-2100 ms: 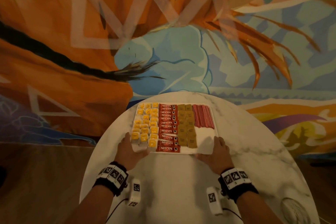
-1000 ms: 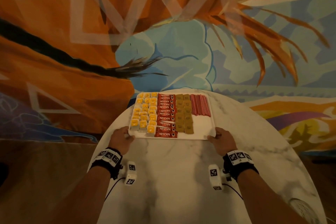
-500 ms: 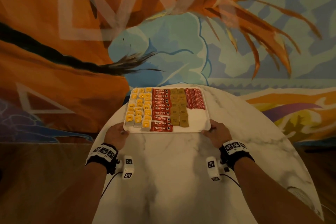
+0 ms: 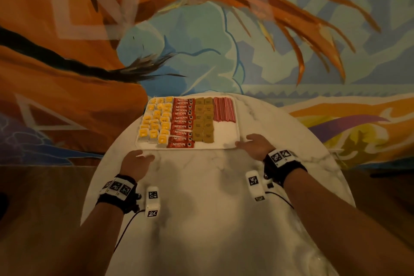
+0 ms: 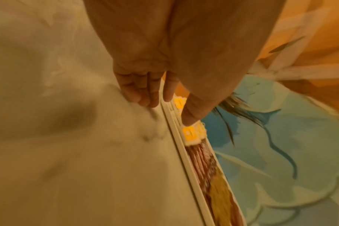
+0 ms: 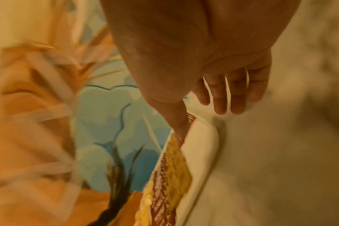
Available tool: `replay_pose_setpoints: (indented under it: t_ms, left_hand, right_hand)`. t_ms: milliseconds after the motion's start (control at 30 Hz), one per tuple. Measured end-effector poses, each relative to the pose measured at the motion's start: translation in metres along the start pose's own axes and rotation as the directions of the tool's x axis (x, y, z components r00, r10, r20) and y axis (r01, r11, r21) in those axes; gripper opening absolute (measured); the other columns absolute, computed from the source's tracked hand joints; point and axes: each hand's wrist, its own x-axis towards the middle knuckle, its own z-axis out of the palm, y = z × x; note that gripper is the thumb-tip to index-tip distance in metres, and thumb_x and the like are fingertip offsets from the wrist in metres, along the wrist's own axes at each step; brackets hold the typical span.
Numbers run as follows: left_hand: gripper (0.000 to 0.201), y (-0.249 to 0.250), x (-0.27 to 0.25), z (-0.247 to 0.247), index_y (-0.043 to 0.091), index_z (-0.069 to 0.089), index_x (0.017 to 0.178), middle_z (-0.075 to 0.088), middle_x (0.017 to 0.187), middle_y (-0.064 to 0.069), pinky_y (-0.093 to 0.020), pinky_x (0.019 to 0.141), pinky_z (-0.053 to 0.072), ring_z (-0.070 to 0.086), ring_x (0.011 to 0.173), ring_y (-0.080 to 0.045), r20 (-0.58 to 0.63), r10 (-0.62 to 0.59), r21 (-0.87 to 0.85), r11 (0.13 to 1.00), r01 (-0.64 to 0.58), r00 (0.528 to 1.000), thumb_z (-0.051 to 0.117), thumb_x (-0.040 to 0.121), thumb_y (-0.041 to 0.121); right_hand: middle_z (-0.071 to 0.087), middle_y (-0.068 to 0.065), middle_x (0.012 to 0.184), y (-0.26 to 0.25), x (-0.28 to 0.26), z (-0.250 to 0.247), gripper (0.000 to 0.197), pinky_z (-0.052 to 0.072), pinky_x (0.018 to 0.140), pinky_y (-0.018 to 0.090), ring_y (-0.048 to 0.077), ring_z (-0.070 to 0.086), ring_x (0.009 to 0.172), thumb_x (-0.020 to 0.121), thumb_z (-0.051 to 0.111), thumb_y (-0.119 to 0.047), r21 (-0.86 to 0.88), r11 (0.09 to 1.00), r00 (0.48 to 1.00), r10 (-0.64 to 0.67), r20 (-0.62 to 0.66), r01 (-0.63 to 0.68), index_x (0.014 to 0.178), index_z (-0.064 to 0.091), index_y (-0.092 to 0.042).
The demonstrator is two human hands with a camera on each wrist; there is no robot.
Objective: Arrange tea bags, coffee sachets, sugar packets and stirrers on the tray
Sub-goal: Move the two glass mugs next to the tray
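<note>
A white tray (image 4: 226, 134) lies at the far side of the round marble table (image 4: 212, 197). On it, from left to right, are tea bags (image 4: 154, 123) with yellow tags, red coffee sachets (image 4: 181, 123), brown sugar packets (image 4: 203, 121) and red stirrers (image 4: 224, 110). My left hand (image 4: 136, 159) hovers by the tray's near-left corner, fingers relaxed and holding nothing. In the left wrist view the left hand (image 5: 159, 97) has its thumb above the tray rim (image 5: 184, 154). My right hand (image 4: 253, 144) rests at the near-right corner, fingers straight. The right wrist view shows the right hand (image 6: 213, 97) with its thumb over the tray (image 6: 201, 146).
The tray's far end reaches the table's far rim, with its far-left corner at the curved edge. A painted wall (image 4: 201, 40) stands right behind the table. Bare marble stretches between the tray and me. Wooden floor (image 4: 44, 208) shows on both sides.
The tray has slid away from me toward the far rim. Both hands have let go of its near corners, and the left hand has drawn back a little.
</note>
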Motion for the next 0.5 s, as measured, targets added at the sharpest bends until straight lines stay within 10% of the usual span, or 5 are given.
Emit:
replay_pose_setpoints:
  t_ms: [200, 500]
  left_hand:
    - [0.04, 0.028, -0.093, 0.055, 0.012, 0.063, 0.128, 0.066, 0.118, -0.004, -0.029, 0.09, 0.046, 0.061, 0.102, -0.016, 0.206, 0.169, 0.023, 0.984, -0.177, 0.964, 0.073, 0.09, 0.023]
    - [0.034, 0.051, -0.217, 0.171, 0.022, 0.062, 0.122, 0.068, 0.11, 0.006, -0.022, 0.084, 0.055, 0.068, 0.097, -0.01, 0.655, 0.356, -0.063, 0.904, -0.422, 0.666, 0.074, 0.09, 0.026]
  right_hand:
    - [0.071, 0.005, 0.113, -0.001, -0.063, -0.093, 0.051, 0.048, 0.074, 0.025, 0.015, 0.067, 0.092, 0.089, 0.071, -0.045, -0.113, 0.958, 0.959, -0.245, 0.146, 0.262, 0.13, 0.06, -0.015]
    - [0.067, -0.016, 0.104, 0.086, -0.13, -0.153, 0.033, 0.047, 0.076, 0.02, -0.006, 0.06, 0.081, 0.085, 0.068, -0.059, -0.47, 0.742, 0.834, -0.218, 0.507, 0.479, 0.109, 0.069, -0.035]
